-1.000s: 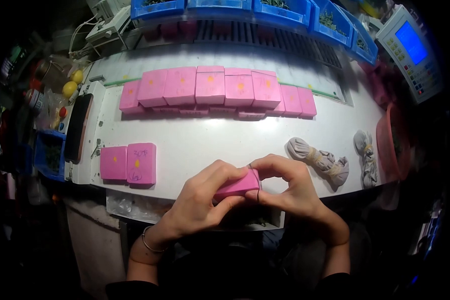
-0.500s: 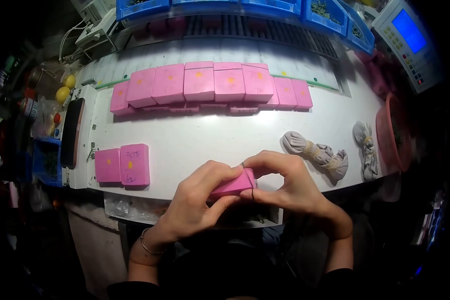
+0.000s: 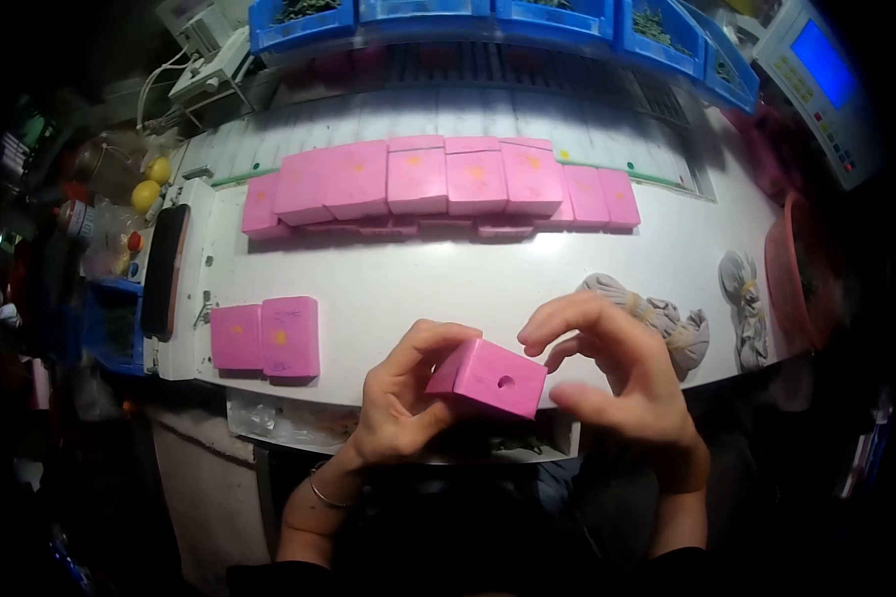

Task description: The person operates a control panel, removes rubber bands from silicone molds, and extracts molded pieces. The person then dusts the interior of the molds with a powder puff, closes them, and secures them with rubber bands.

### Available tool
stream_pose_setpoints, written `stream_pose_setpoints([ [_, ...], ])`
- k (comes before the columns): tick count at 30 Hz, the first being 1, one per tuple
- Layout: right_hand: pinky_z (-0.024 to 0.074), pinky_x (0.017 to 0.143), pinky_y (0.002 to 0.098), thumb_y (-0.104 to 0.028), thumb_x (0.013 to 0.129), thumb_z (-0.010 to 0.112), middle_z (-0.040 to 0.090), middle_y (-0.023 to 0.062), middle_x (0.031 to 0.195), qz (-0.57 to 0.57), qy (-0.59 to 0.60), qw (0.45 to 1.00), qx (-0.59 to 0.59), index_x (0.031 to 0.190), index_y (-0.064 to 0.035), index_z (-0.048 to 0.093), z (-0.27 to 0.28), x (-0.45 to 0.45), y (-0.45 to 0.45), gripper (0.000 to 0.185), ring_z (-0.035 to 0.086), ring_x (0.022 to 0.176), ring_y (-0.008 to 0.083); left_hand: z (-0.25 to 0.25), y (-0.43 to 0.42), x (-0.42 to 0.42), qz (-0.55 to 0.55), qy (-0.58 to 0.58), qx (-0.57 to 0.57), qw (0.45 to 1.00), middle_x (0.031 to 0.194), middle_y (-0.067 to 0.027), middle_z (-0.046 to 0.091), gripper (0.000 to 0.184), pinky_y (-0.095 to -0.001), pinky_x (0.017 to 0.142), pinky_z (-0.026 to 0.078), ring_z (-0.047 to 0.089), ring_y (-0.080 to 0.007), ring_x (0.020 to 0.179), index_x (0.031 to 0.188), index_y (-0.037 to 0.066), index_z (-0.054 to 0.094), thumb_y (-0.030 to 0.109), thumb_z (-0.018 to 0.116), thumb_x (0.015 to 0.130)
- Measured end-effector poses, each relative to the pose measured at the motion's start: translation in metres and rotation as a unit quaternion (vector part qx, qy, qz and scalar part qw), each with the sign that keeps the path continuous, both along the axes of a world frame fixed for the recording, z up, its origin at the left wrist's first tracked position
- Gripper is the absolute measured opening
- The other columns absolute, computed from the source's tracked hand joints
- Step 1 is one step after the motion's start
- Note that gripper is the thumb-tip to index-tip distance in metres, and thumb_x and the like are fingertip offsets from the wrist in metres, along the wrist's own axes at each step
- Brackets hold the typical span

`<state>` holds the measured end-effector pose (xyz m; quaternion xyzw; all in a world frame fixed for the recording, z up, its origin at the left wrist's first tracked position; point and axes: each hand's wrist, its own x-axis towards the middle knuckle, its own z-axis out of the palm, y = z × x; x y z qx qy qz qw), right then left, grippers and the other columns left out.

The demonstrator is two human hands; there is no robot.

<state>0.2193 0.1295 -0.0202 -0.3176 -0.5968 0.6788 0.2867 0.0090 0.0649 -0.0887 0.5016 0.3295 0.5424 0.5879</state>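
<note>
My left hand [image 3: 398, 398] grips a pink block [image 3: 496, 378] at its left side, between thumb and fingers. The end face of the block, with a small round hole in it, is turned toward the camera. Just right of the block, my right hand [image 3: 622, 373] has its fingers and thumb spread, apart from the block and holding nothing. No dark band shows on the visible faces of the block. Two more pink blocks [image 3: 291, 336] stand side by side on the white table to the left, with yellow marks on top.
A row of pink blocks [image 3: 417, 179] crosses the white table [image 3: 388, 274]. Cloth bundles [image 3: 745, 298] and a red basin [image 3: 794, 274] are at right. A phone [image 3: 165, 269] lies left. Blue bins [image 3: 558, 22] line the back, beside a keypad device [image 3: 816, 80].
My right hand has let go of the block and opened to its right. The block has turned so that its holed end face shows. The dark band seen around it earlier is no longer visible.
</note>
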Motion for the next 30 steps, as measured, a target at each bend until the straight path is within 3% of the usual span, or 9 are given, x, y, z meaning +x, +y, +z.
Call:
stream_pose_setpoints([
  [2,0.0478,0.082,0.0315,-0.012,0.073,0.076,0.056,0.0132,0.106,0.039,-0.046,0.971,0.230,0.115,0.0006,0.053,-0.001,-0.004,-0.003,0.050,0.056,0.099,0.0215,-0.005,0.001,-0.001,-0.002,-0.038,0.005,0.999,0.118,-0.0088,0.047,0.048,-0.0309,0.098,0.038,0.048,-0.0168,0.111,0.123,-0.002,0.045,-0.004,0.064,0.080],
  [4,0.0482,0.080,0.0316,-0.011,0.070,0.078,0.054,0.0158,0.109,0.028,-0.096,0.943,0.318,0.122,-0.0006,0.050,0.000,-0.014,-0.012,0.060,0.056,0.097,0.0268,-0.005,0.002,0.001,-0.013,-0.097,0.033,0.995,0.118,-0.0095,0.047,0.048,-0.0306,0.098,0.038,0.048,-0.0169,0.111,0.124,-0.001,0.043,-0.004,0.062,0.080],
  [10,0.0475,0.074,0.0316,-0.001,0.067,0.075,0.058,0.0127,0.095,-0.016,-0.089,0.936,0.339,0.114,0.0000,0.057,-0.010,-0.026,-0.009,0.050,0.059,0.083,0.0263,0.008,0.006,-0.016,-0.067,-0.081,-0.017,0.994,0.124,-0.0127,0.046,0.060,-0.0334,0.101,0.036,0.045,-0.0207,0.118,0.132,-0.004,0.037,0.003,0.066,0.080],
  [12,0.0469,0.075,0.0306,-0.002,0.068,0.075,0.059,0.0133,0.095,0.021,-0.039,0.948,0.316,0.114,-0.0001,0.057,-0.008,-0.028,0.000,0.049,0.059,0.084,0.0252,0.012,0.008,-0.024,-0.109,-0.111,-0.068,0.985,0.136,-0.0182,0.040,0.083,-0.0361,0.106,0.031,0.036,-0.0247,0.129,0.141,-0.005,0.026,0.040,0.066,0.084],
  [15,0.0462,0.078,0.0298,-0.006,0.072,0.075,0.060,0.0132,0.097,0.051,-0.005,0.963,0.266,0.115,0.0000,0.057,-0.010,-0.038,0.005,0.047,0.059,0.085,0.0230,0.002,0.011,-0.033,-0.157,-0.010,-0.055,0.986,0.130,-0.0160,0.047,0.080,-0.0314,0.100,0.037,0.043,-0.0221,0.124,0.135,-0.005,0.037,0.060,0.044,0.089],
  [18,0.0467,0.079,0.0298,-0.006,0.073,0.075,0.060,0.0136,0.100,0.069,-0.013,0.957,0.283,0.120,0.0000,0.054,-0.014,-0.046,0.014,0.051,0.059,0.089,0.0238,0.003,0.011,-0.054,-0.271,-0.050,-0.146,0.950,0.118,-0.0134,0.056,0.070,-0.0285,0.091,0.043,0.054,-0.0188,0.109,0.130,-0.004,0.044,0.056,0.041,0.093],
  [19,0.0471,0.080,0.0301,-0.006,0.073,0.074,0.059,0.0145,0.103,0.060,-0.031,0.950,0.303,0.122,-0.0003,0.053,-0.014,-0.050,0.016,0.053,0.059,0.091,0.0241,0.003,0.009,-0.054,-0.225,-0.042,-0.142,0.963,0.107,-0.0113,0.061,0.061,-0.0271,0.082,0.046,0.058,-0.0146,0.092,0.127,-0.002,0.046,0.050,0.042,0.095],
  [24,0.0488,0.082,0.0327,-0.007,0.077,0.070,0.054,0.0157,0.117,0.012,-0.067,0.947,0.315,0.127,-0.0021,0.050,-0.039,-0.059,0.031,0.054,0.059,0.099,0.0244,0.028,0.012,-0.072,-0.101,-0.073,-0.200,0.972,0.109,-0.0133,0.061,0.058,-0.0267,0.080,0.050,0.061,-0.0167,0.092,0.134,-0.001,0.039,0.038,0.050,0.094],
  [30,0.0487,0.081,0.0339,-0.007,0.079,0.067,0.056,0.0147,0.110,0.024,-0.121,0.928,0.350,0.113,-0.0004,0.056,-0.082,-0.061,0.031,0.037,0.058,0.100,0.0282,0.065,0.043,-0.128,0.209,-0.065,-0.173,0.960,0.098,-0.0199,0.065,0.037,-0.0297,0.080,0.055,0.065,-0.0195,0.084,0.118,-0.007,0.050,0.018,0.052,0.092],
])
